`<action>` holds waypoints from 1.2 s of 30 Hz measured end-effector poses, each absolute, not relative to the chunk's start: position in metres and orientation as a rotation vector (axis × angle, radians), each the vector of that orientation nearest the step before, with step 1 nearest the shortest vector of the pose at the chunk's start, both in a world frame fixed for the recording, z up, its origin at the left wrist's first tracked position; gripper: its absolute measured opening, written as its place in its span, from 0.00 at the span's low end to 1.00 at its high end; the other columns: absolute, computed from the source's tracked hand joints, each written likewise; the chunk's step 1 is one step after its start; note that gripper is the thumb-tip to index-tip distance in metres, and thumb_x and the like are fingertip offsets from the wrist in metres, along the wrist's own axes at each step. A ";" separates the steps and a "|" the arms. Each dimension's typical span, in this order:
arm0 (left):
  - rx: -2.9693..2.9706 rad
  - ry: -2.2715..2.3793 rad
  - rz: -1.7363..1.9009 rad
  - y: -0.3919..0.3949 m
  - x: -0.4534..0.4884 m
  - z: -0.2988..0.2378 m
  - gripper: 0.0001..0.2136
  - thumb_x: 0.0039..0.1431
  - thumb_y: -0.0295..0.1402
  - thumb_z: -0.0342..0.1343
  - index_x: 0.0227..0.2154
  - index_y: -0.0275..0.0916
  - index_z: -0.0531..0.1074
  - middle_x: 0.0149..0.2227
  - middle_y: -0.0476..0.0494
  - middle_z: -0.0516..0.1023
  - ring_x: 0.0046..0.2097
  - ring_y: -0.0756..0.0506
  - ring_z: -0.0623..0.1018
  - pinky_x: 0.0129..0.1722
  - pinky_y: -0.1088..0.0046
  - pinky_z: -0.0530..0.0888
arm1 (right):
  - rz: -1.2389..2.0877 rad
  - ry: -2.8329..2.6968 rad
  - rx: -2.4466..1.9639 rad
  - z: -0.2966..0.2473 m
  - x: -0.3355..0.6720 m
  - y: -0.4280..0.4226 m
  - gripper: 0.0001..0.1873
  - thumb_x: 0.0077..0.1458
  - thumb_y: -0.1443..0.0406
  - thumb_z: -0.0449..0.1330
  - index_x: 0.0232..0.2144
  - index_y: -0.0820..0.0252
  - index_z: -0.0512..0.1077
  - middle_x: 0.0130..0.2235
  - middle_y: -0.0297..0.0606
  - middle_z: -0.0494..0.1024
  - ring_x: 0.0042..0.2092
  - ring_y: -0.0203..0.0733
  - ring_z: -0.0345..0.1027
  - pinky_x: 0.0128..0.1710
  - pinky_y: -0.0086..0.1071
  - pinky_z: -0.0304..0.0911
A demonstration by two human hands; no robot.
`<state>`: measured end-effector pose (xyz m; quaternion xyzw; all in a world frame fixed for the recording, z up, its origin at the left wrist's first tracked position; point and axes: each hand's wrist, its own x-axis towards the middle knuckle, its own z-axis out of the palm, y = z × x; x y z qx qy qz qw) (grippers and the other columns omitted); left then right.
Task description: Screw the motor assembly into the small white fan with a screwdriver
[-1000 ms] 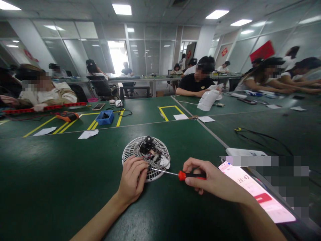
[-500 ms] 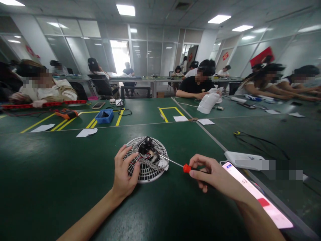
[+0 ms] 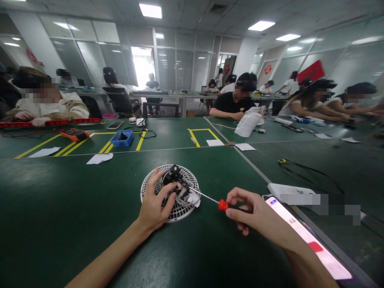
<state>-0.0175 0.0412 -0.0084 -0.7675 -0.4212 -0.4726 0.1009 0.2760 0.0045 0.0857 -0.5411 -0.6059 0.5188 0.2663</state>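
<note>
A round white fan grille (image 3: 180,216) lies on the green table, carrying a black motor part (image 3: 173,174) with wires bundled around it. My left hand (image 3: 154,206) reaches over the grille's left side, fingers spread and bent, their tips at the motor part and wires. Whether those fingertips pinch a wire is hidden. On the right, my right hand (image 3: 249,210) is closed around the black and red handle of a screwdriver (image 3: 223,205). Its metal shaft slants up and left, the tip among the parts at the motor's right side.
Beside my right forearm lie a lit phone (image 3: 312,240) and a white device (image 3: 292,189). Farther off are a blue tray (image 3: 122,139), an orange meter (image 3: 75,135), paper slips (image 3: 99,159) and a black cable (image 3: 312,172). Several people sit around the tables.
My left hand has moved right and further over the grille, its fingers now at the motor and wires. The grille sits slightly further left in view. My right hand keeps the screwdriver at nearly the same angle.
</note>
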 end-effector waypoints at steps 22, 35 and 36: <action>-2.282 -1.241 -1.332 0.038 -0.018 -0.017 0.18 0.64 0.30 0.55 0.56 0.47 0.70 0.70 0.40 0.52 0.70 0.32 0.59 0.65 0.43 0.66 | 1.413 -1.585 -1.482 0.088 0.274 0.007 0.19 0.48 0.54 0.72 0.34 0.58 0.69 0.24 0.27 0.71 0.22 0.33 0.67 0.18 0.25 0.64; -2.307 -1.276 -1.335 0.037 -0.018 -0.016 0.19 0.64 0.34 0.56 0.58 0.50 0.69 0.70 0.41 0.50 0.70 0.31 0.57 0.65 0.41 0.65 | 1.417 -1.673 -1.485 0.085 0.272 0.009 0.22 0.46 0.53 0.73 0.36 0.56 0.69 0.32 0.33 0.75 0.26 0.33 0.66 0.18 0.23 0.63; -2.308 -1.277 -1.335 0.037 -0.018 -0.016 0.19 0.64 0.34 0.56 0.58 0.49 0.69 0.70 0.41 0.50 0.70 0.31 0.57 0.65 0.41 0.65 | 1.405 -1.694 -1.493 0.085 0.272 0.008 0.23 0.45 0.54 0.74 0.36 0.56 0.69 0.34 0.33 0.75 0.27 0.33 0.66 0.18 0.23 0.63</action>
